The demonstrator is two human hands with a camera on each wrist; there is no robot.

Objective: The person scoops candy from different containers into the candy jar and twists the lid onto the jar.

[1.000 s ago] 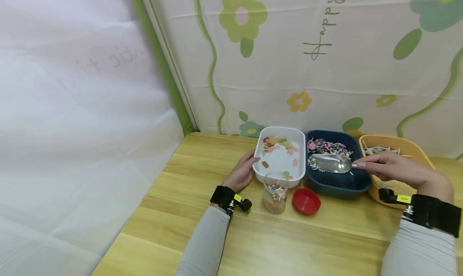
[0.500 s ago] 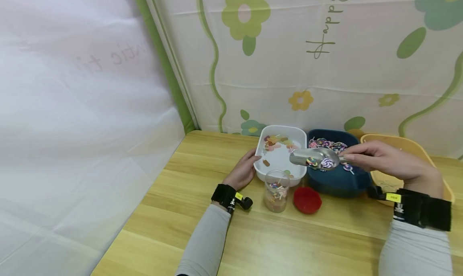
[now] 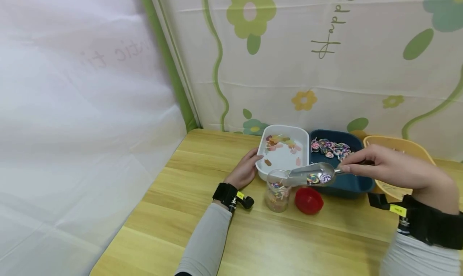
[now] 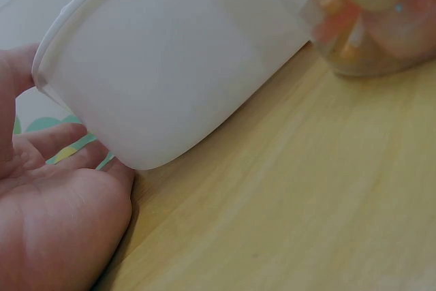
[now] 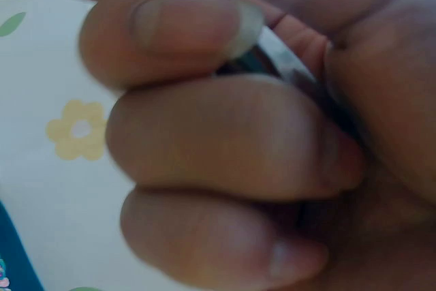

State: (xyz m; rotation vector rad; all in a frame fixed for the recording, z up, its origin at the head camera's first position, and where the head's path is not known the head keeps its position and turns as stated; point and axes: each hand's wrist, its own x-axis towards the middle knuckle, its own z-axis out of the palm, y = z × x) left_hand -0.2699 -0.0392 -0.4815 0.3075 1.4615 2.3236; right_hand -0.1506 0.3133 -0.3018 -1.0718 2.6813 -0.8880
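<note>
The right hand, fingers clamped on a metal scoop of swirl candies, holds it over the clear jar, while the left hand with relaxed fingers steadies the white plastic tray.

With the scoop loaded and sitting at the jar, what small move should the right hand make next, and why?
Probably tip the scoop forward a little so the candies slide into the jar. The right hand holds the scoop nearly level, its front end at the open jar mouth, two swirl candies lying near the handle end. The left hand rests on the white tub, not the jar, so tip gently.
</note>
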